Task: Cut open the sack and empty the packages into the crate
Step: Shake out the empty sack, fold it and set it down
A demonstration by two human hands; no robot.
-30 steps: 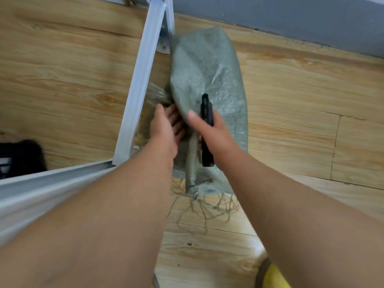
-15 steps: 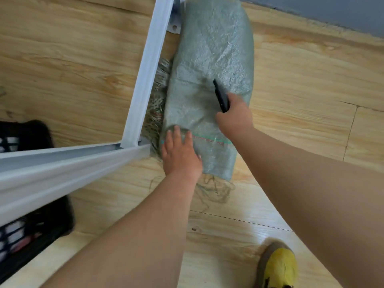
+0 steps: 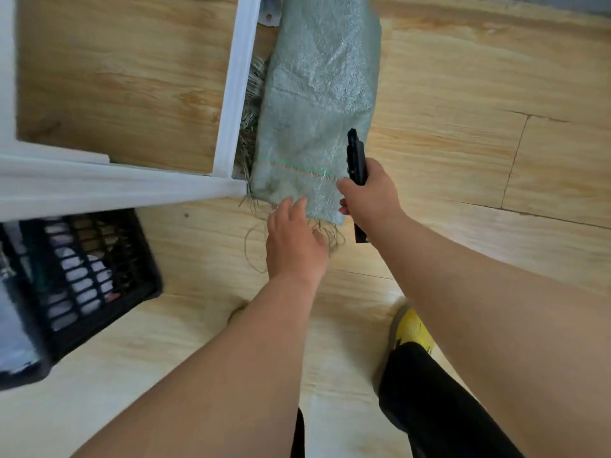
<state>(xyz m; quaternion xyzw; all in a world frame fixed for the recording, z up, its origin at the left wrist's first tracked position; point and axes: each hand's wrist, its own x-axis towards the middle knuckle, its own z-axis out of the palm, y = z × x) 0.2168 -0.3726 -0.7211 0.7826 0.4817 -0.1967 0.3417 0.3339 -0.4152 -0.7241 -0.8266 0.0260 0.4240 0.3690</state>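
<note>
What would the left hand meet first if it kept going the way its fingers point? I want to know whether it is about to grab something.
Most likely the frayed near end of the green sack; the left hand already reaches its edge.

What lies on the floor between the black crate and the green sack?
In the head view, only bare wooden floor and loose threads lie between crate and sack.

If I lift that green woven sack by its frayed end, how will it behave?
Probably floppy: the green woven sack shows creases and sags unevenly. It looks bulky, so likely weighty, with its contents shifting away from the lifted end. The frayed threads near the left hand may pull loose, so grip the cloth itself.
</note>
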